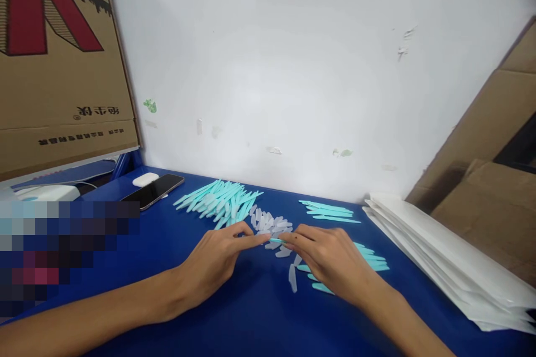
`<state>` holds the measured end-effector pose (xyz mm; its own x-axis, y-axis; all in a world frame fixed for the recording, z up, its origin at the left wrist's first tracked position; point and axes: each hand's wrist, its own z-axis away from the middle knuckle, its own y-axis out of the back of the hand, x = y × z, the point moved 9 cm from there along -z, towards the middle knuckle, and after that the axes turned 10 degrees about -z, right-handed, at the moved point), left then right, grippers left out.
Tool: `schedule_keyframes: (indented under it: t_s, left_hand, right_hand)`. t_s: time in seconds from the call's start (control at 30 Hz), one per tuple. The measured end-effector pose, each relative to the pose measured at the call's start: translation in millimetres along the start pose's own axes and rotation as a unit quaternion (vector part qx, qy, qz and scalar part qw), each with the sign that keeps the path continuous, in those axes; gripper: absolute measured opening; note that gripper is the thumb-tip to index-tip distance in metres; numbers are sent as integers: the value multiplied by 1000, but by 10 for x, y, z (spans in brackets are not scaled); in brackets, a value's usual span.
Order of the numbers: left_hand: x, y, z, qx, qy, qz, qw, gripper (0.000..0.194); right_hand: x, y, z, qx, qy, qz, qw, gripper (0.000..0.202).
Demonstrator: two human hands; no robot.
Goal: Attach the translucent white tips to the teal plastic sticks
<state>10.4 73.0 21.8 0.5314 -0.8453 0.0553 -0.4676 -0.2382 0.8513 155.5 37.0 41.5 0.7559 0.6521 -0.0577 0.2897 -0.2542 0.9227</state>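
Between both hands, above the blue table, is a slim turquoise eyebrow razor [275,240], mostly covered by fingers. My left hand [220,248] pinches its left end between thumb and forefinger; whether a cap is there too I cannot tell. The fingers of my right hand [330,251] are closed on the other end. Just behind the fingertips lies a loose heap of translucent blade caps [268,220]. One separate cap [292,278] rests near my right hand. More turquoise razors [372,256] lie partly hidden beneath and beyond that hand.
A large pile of turquoise razors, several with caps [218,201], sits at the back left. Another small row [330,211] lies at the back right. A phone [154,192] and white case [145,179] are left, white envelopes [444,256] right. Cardboard [62,83] and a white wall [272,67] enclose the table.
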Motion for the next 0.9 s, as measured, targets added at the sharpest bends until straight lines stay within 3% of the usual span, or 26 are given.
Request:
schedule_keyframes:
  t_s: [0.13,0.33,0.73,0.9]
  left_hand:
    - [2,1,9,15,-6,13,1000,79]
    - [26,8,21,32,-8,68,997,50]
    - [17,51,-13,38,3,108,993,44]
    - [42,39,-15,34,20,157,987,37]
  right_hand:
    - [-46,-20,-16,-4,-5,-3,1000,25]
    - [-156,-64,-60,-2,3,-17,1000,24]
    - [-75,8,-23,28,-3,-16,999,24]
    - [-120,-41,-37,55,-16,-91,994,36]
